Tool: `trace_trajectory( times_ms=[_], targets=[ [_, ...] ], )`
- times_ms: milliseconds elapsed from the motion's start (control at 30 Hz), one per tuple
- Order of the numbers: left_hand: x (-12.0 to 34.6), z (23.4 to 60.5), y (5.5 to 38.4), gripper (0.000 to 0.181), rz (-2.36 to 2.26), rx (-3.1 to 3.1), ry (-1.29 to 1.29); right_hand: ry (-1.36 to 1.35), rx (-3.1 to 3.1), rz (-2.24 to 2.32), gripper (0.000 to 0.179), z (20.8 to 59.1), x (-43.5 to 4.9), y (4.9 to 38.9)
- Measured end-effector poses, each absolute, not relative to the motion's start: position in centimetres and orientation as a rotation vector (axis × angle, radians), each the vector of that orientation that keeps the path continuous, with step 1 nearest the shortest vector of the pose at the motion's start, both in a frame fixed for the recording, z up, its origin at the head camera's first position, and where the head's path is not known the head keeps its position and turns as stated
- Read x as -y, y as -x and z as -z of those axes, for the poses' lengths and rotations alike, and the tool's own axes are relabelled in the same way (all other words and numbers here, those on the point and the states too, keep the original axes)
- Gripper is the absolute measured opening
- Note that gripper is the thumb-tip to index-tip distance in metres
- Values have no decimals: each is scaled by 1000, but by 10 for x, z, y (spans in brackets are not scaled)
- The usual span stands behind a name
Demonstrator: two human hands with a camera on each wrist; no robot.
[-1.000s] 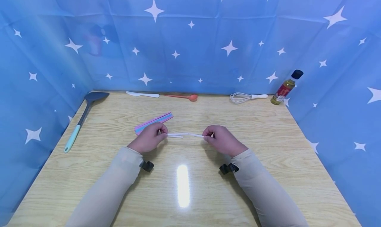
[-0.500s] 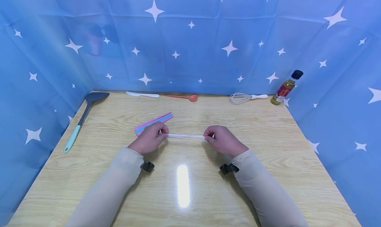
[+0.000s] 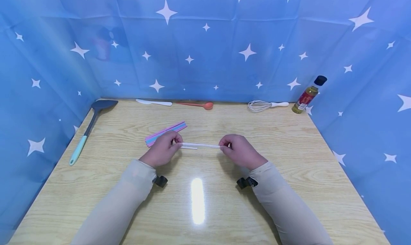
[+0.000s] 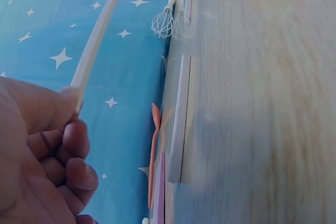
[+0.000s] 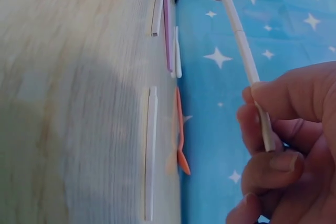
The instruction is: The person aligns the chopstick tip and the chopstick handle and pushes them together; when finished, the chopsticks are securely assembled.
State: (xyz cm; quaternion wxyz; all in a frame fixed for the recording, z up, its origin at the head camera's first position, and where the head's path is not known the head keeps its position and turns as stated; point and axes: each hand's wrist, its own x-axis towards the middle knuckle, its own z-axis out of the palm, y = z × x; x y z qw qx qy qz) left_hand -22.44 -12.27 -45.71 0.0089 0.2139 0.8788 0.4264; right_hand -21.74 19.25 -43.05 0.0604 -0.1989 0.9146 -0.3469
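Between my hands stretches a thin white rod (image 3: 201, 144), held above the table. At its left end my left hand (image 3: 163, 148) pinches it between thumb and forefinger. The thumb and fingers of my right hand (image 3: 240, 150) grip the other end, as the right wrist view shows. That view also reveals a seam partway along the rod. Beneath it on the table lie two loose white sticks; the nearer stick (image 5: 151, 156) has a narrower tip, and the farther stick (image 5: 157, 11) lies toward the left hand. Pink and blue strips (image 3: 162, 132) lie behind my left hand, partly hidden.
Along the table's back edge lie a white knife (image 3: 154, 102), an orange spoon (image 3: 208, 105) and a white-handled whisk (image 3: 260, 105). An oil bottle (image 3: 305, 99) stands at the back right. A dark spatula (image 3: 91, 122) with a mint handle lies at the left edge.
One second ago the held rod bent at its middle; now it runs straight between the hands. Both hands have barely moved.
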Motion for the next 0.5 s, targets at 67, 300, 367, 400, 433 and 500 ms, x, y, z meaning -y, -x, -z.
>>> trace_trajectory(
  times_ms=[67,300,367,400,433,500],
  targets=[
    [122,456,224,5,-1376,-2756,-672,609,-2780,1079,9,431,-193,218],
    [121,453,222,3,-1509,-2777,-655,656,-2813,1198,6,431,-192,218],
    [120,453,223,3,-1514,-2787,-647,663,-2818,1229,5,431,-191,217],
    [120,453,223,3,-1518,-2787,-643,665,-2823,1243,5,432,-191,217],
    [120,453,223,3,-1523,-2787,-643,665,-2829,1258,5,432,-190,216],
    [119,453,223,4,-1533,-2789,-646,662,-2841,1287,5,433,-188,215]
  ],
)
